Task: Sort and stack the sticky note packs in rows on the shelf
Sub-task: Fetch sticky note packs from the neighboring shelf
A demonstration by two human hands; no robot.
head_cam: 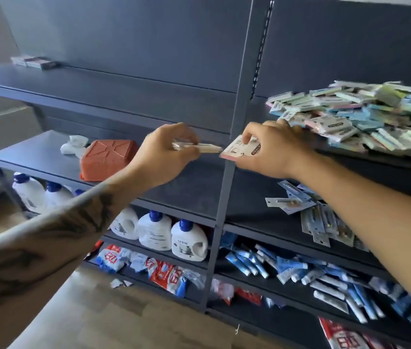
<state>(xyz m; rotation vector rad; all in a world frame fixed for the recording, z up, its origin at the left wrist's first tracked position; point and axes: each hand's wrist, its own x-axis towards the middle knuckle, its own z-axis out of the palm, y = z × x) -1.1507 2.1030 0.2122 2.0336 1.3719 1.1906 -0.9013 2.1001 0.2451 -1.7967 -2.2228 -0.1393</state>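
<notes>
My left hand [168, 152] pinches a thin pale sticky note pack [205, 147], held edge-on in front of the dark shelf unit. Just to its right, my right hand [272, 149] grips a pink-edged sticky note pack [237, 151] with a printed label, at the shelf's upright post. A loose heap of sticky note packs [365, 119] in blue, pink and pale green covers the upper right shelf. On the upper left shelf [103, 79], a short row of stacked packs [35, 62] lies at the far left end.
An upturned orange basket [106, 157] and a white object [73, 144] sit on the middle left shelf. White bottles with blue caps [171, 235] stand below. Blister-packed items [320, 217] and blue and red packets [275, 265] fill the lower right shelves. A vertical post [224, 197] divides the bays.
</notes>
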